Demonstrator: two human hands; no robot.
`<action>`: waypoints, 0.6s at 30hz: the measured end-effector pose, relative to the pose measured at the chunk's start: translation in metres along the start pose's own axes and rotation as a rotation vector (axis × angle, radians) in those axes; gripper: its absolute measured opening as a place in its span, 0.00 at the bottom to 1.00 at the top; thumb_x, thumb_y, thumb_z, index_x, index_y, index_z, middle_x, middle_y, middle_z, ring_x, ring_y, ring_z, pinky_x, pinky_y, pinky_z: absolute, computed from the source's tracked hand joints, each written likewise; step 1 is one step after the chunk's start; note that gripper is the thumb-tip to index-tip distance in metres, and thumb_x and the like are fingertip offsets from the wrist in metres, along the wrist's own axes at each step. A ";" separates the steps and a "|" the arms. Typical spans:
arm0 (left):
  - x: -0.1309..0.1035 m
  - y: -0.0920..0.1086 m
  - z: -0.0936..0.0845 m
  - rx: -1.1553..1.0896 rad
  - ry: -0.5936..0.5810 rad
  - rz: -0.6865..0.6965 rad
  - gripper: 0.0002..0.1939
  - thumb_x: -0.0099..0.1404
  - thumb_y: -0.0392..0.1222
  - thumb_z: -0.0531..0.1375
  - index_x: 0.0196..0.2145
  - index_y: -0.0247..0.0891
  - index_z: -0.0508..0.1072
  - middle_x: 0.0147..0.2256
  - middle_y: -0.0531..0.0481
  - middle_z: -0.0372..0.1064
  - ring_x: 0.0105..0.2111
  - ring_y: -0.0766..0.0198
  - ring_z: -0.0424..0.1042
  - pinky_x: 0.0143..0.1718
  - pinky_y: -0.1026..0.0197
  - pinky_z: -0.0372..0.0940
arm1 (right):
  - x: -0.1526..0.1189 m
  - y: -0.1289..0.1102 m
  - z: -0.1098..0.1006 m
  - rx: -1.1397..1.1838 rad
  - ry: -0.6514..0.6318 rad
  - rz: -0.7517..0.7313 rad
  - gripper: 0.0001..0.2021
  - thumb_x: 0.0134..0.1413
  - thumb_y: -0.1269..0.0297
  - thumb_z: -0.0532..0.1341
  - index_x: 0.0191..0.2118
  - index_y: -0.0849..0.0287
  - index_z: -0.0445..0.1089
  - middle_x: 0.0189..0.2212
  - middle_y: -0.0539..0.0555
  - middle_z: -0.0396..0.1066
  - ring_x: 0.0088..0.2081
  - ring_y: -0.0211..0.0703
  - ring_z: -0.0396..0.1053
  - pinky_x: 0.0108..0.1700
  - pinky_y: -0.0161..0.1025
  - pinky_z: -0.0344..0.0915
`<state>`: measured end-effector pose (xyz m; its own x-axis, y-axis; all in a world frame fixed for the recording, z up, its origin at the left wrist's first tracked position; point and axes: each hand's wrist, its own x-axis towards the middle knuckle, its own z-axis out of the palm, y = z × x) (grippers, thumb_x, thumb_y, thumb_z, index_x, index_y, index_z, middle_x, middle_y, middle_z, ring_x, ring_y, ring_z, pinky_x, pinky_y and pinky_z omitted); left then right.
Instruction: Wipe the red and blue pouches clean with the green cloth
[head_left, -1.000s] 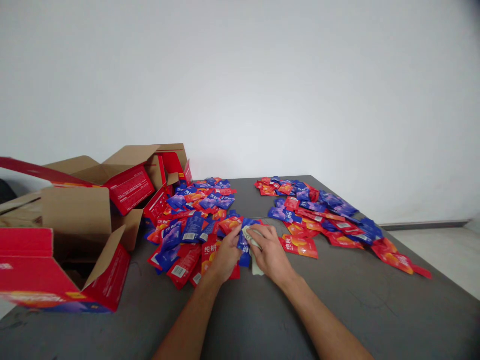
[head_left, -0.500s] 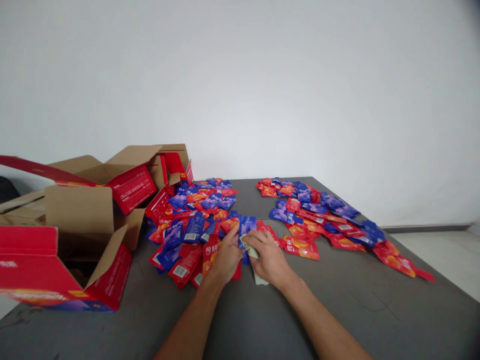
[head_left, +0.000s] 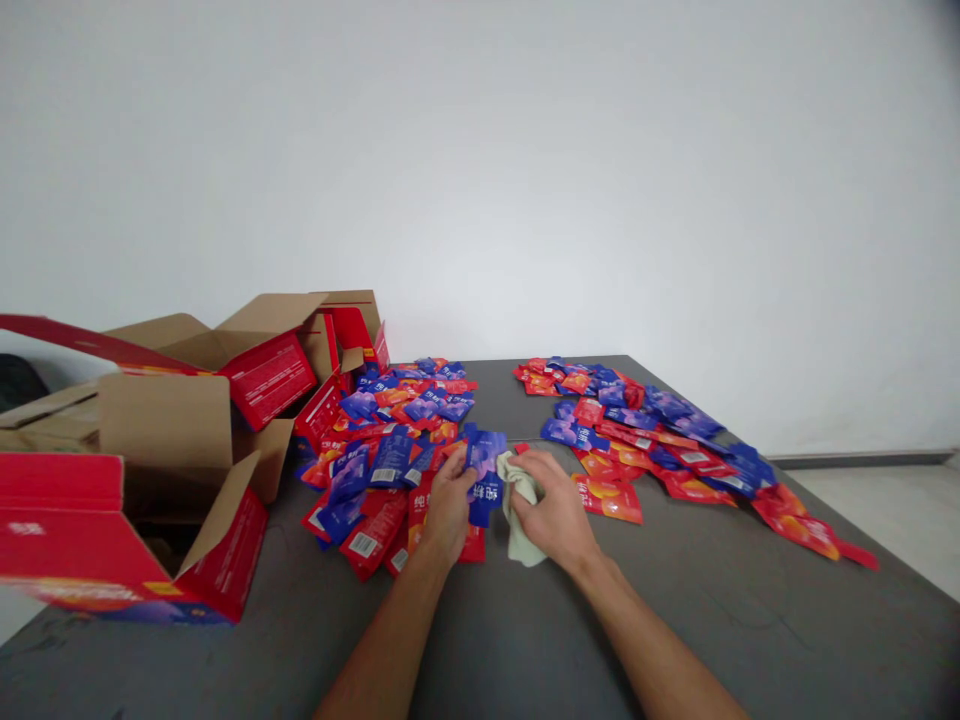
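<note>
Several open boxes beside pouches

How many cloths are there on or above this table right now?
1: the pale cloth, in the right hand, beside the blue pouch held in the left hand. Others could be hidden under the left heap of pouches.

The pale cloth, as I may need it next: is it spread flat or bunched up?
Bunched: the pale cloth shows folds in the right hand, its lower end poking out.
</note>
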<state>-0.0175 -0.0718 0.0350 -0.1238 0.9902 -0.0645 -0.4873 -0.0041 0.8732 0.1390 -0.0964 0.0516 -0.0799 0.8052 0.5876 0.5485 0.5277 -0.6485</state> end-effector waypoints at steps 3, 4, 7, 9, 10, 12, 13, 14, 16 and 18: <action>0.001 -0.003 -0.005 0.072 -0.028 0.054 0.31 0.50 0.38 0.68 0.53 0.45 0.73 0.35 0.53 0.74 0.29 0.68 0.70 0.30 0.66 0.63 | 0.001 0.000 0.000 0.027 0.044 0.049 0.18 0.49 0.70 0.59 0.47 0.54 0.73 0.47 0.57 0.72 0.50 0.50 0.70 0.55 0.48 0.67; 0.002 -0.004 -0.007 0.089 -0.039 0.071 0.31 0.51 0.38 0.68 0.54 0.45 0.72 0.34 0.53 0.74 0.28 0.68 0.69 0.30 0.66 0.62 | 0.001 -0.001 0.002 0.039 0.038 0.049 0.18 0.50 0.70 0.59 0.47 0.54 0.73 0.47 0.57 0.72 0.50 0.50 0.70 0.55 0.48 0.67; 0.002 -0.009 -0.008 0.122 -0.044 0.078 0.27 0.53 0.37 0.67 0.52 0.43 0.74 0.36 0.52 0.75 0.31 0.67 0.71 0.33 0.65 0.63 | -0.002 -0.006 0.006 0.087 0.010 0.022 0.17 0.52 0.70 0.59 0.48 0.53 0.72 0.47 0.57 0.72 0.50 0.50 0.70 0.55 0.49 0.67; 0.002 -0.012 -0.006 0.090 -0.069 0.031 0.22 0.54 0.39 0.66 0.49 0.40 0.77 0.39 0.48 0.76 0.35 0.64 0.73 0.38 0.64 0.65 | -0.004 -0.008 0.009 0.112 -0.005 -0.006 0.17 0.53 0.70 0.58 0.49 0.53 0.71 0.48 0.57 0.72 0.51 0.50 0.69 0.55 0.48 0.67; 0.001 -0.013 -0.004 0.044 -0.094 -0.006 0.20 0.56 0.41 0.66 0.47 0.39 0.77 0.40 0.47 0.76 0.38 0.62 0.73 0.41 0.62 0.66 | -0.005 -0.008 0.011 0.116 -0.006 -0.022 0.17 0.53 0.71 0.58 0.50 0.53 0.71 0.48 0.57 0.71 0.52 0.49 0.69 0.55 0.48 0.67; -0.001 -0.015 0.002 -0.079 -0.137 -0.083 0.17 0.58 0.48 0.66 0.42 0.36 0.78 0.39 0.45 0.77 0.41 0.58 0.74 0.44 0.59 0.67 | -0.008 -0.007 0.014 0.105 -0.009 -0.063 0.19 0.53 0.71 0.58 0.51 0.53 0.71 0.50 0.57 0.70 0.53 0.49 0.67 0.57 0.48 0.65; -0.003 -0.015 0.006 -0.134 -0.148 -0.110 0.17 0.58 0.51 0.66 0.39 0.35 0.78 0.38 0.45 0.77 0.42 0.57 0.74 0.45 0.58 0.67 | -0.010 -0.007 0.016 0.091 -0.017 -0.086 0.20 0.53 0.72 0.58 0.52 0.53 0.71 0.51 0.57 0.70 0.54 0.50 0.67 0.58 0.49 0.65; -0.005 -0.014 0.009 -0.176 -0.147 -0.124 0.17 0.57 0.53 0.67 0.36 0.35 0.78 0.36 0.46 0.77 0.42 0.56 0.74 0.45 0.58 0.68 | -0.011 -0.006 0.018 0.071 -0.030 -0.106 0.21 0.53 0.72 0.58 0.53 0.52 0.71 0.51 0.57 0.69 0.54 0.50 0.66 0.58 0.49 0.64; -0.009 -0.011 0.014 -0.222 -0.128 -0.122 0.17 0.56 0.52 0.68 0.37 0.36 0.78 0.37 0.47 0.77 0.44 0.56 0.74 0.47 0.58 0.68 | -0.015 -0.005 0.021 0.025 -0.081 -0.143 0.23 0.51 0.74 0.57 0.54 0.51 0.71 0.52 0.56 0.69 0.55 0.51 0.65 0.58 0.50 0.64; -0.011 -0.007 0.017 -0.242 -0.111 -0.106 0.18 0.58 0.52 0.66 0.42 0.38 0.77 0.41 0.47 0.77 0.48 0.57 0.73 0.49 0.59 0.67 | -0.017 -0.007 0.023 -0.023 -0.140 -0.160 0.25 0.50 0.76 0.57 0.54 0.51 0.71 0.53 0.55 0.68 0.54 0.51 0.65 0.58 0.51 0.64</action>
<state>0.0017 -0.0802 0.0382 0.0277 0.9960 -0.0844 -0.6865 0.0804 0.7227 0.1174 -0.1072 0.0349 -0.2816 0.7422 0.6081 0.5386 0.6468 -0.5400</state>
